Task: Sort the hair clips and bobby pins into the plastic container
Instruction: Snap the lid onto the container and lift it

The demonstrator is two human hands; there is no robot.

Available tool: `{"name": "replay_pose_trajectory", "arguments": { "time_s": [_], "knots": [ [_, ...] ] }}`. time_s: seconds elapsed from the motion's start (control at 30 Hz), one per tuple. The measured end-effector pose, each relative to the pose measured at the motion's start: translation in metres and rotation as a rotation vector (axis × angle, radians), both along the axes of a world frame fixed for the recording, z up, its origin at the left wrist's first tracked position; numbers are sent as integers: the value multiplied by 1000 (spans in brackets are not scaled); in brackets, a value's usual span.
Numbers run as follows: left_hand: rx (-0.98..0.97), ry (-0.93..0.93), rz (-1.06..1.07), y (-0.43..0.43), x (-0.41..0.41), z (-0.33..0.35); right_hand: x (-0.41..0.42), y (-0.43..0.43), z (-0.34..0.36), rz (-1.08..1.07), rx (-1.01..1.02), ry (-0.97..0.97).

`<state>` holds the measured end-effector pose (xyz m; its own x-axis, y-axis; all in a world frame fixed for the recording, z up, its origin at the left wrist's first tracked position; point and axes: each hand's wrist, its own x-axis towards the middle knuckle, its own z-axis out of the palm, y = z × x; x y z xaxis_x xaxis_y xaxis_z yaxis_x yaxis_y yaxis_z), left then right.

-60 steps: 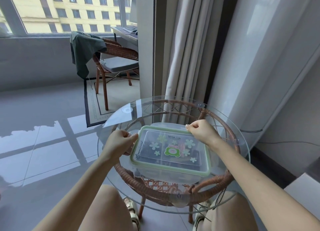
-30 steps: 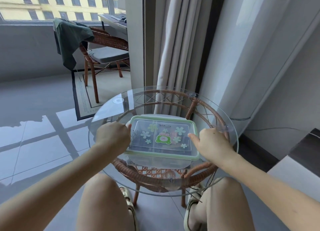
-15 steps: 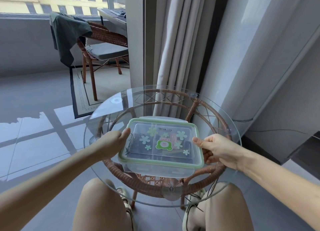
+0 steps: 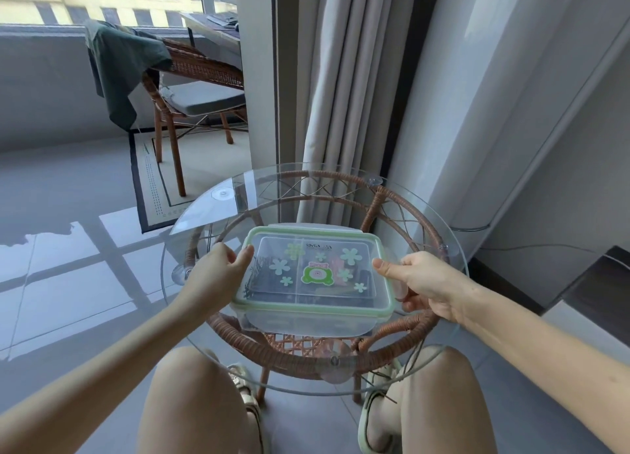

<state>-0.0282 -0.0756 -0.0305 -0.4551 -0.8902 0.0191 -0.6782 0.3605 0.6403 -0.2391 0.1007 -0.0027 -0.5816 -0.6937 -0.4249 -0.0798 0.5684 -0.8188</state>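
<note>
A clear plastic container (image 4: 308,322) with a green-rimmed lid, flower stickers and a frog sticker sits closed over the middle of the round glass table (image 4: 218,211). Dark bobby pins (image 4: 262,279) and pinkish hair clips (image 4: 341,269) show dimly through the lid. My left hand (image 4: 218,273) grips the container's left edge, thumb on the lid rim. My right hand (image 4: 419,283) grips the right edge, thumb on the rim and fingers under the side flap. Whether the container is lifted or resting on the glass I cannot tell.
The glass top rests on a woven rattan frame (image 4: 289,354). Grey curtains (image 4: 344,88) and a wall stand just behind the table. A rattan chair (image 4: 197,88) with a green garment (image 4: 119,64) is at the far left. My knees are under the near edge.
My right hand slid from the container's far right corner down to its right side. Both hands now grip the sides, and the container has shifted slightly toward me and tilted.
</note>
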Motion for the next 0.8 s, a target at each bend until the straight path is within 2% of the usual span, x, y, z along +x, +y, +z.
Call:
{"name": "replay_pose_trajectory", "arguments": {
  "time_s": [0.07, 0.23, 0.4, 0.47, 0.53, 0.63, 0.73, 0.8],
  "knots": [
    [54, 30, 11, 2, 0, 0, 0, 0, -1, -7, -13, 0],
    [512, 378, 113, -4, 6, -9, 1, -1, -1, -7, -38, -3],
    [647, 503, 113, -1, 5, -11, 2, 0, 1, -5, -51, 8],
    [562, 518, 139, 0, 3, -10, 2, 1, 1, -5, -44, 25],
    [287, 461, 149, -1, 2, -6, 3, 2, 1, -8, -38, 38],
    [-63, 271, 118, -1, 3, -1, 6, 4, 3, -10, -48, 48],
    [-220, 137, 121, -3, 7, 2, 10, 3, 5, 1, -51, 73],
    [-257, 99, 124, -5, 8, 4, 12, 1, 6, 8, -41, 85]
  ]
}}
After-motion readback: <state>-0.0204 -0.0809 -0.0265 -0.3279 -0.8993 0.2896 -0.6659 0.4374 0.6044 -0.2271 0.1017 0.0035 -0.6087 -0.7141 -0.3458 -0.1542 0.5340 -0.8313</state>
